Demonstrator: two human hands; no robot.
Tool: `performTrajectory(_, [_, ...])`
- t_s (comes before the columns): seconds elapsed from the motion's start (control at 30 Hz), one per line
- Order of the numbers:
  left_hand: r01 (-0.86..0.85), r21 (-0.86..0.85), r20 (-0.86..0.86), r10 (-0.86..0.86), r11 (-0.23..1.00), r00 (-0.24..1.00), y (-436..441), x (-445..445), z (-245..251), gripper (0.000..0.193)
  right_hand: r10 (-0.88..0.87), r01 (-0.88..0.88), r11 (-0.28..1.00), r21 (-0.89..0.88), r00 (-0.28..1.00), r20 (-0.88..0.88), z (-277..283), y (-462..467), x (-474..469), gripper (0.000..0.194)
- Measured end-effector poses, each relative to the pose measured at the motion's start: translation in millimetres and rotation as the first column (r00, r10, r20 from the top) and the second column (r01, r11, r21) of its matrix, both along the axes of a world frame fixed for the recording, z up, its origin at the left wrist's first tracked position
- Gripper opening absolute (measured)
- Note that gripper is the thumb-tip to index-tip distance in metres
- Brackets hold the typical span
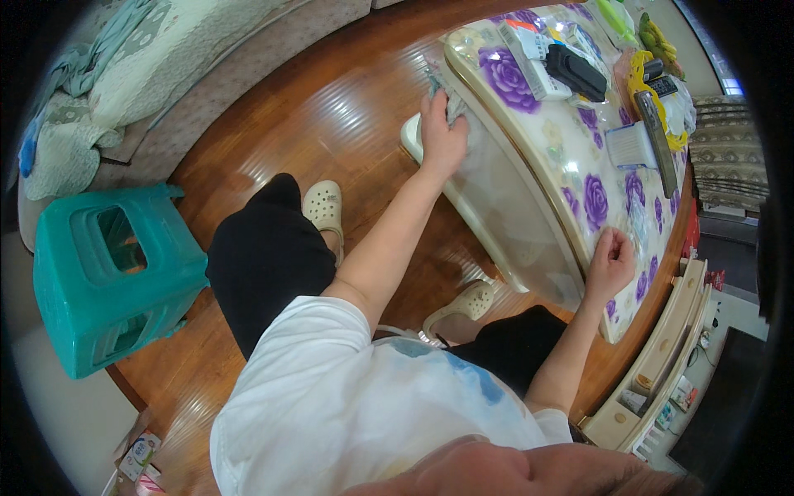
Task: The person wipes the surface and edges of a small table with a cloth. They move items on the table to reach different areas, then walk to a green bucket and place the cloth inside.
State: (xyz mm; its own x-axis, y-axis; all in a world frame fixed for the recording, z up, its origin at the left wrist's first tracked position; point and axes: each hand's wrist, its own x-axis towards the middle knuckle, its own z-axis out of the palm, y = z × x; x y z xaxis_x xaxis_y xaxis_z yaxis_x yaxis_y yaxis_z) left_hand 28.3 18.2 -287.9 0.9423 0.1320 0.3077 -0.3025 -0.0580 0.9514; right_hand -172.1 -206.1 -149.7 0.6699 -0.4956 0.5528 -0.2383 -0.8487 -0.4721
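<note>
My left hand (443, 139) grips a crumpled grey-green cloth (456, 102) against the side edge of a low coffee table. White with purple roses, the tabletop cover (552, 139) looks glossy. My right hand (611, 263) is at the table's near edge, its fingers curled, with nothing visible inside them. Just beyond its fingertips lies a piece of clear plastic (637, 214). A pack of cotton swabs (631, 146) and a long dark bar-shaped object (657, 146) lie farther along the tabletop.
White boxes (533, 62), a black case (577, 73), a yellow basket (639, 80) and bananas (657, 43) crowd the table's far end. A green plastic stool (118, 279) stands at my left, near a covered sofa (167, 62). Drawers (657, 347) line the right.
</note>
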Motion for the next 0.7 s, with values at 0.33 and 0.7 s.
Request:
performTrajectory(0.33, [-0.063,0.077,-0.208,0.078,0.995,0.975,16.6,7.0,-10.8,0.054,-0.027,0.027,1.000,0.002,0.999,-0.030,4.3,4.5,2.4,0.017])
performTrajectory(0.7, [0.016,0.127,0.103,-0.030,0.992,0.994,-20.8,-65.3,60.7,0.060,-0.032,0.032,0.999,0.015,0.999,-0.040,11.7,12.4,1.9,0.016])
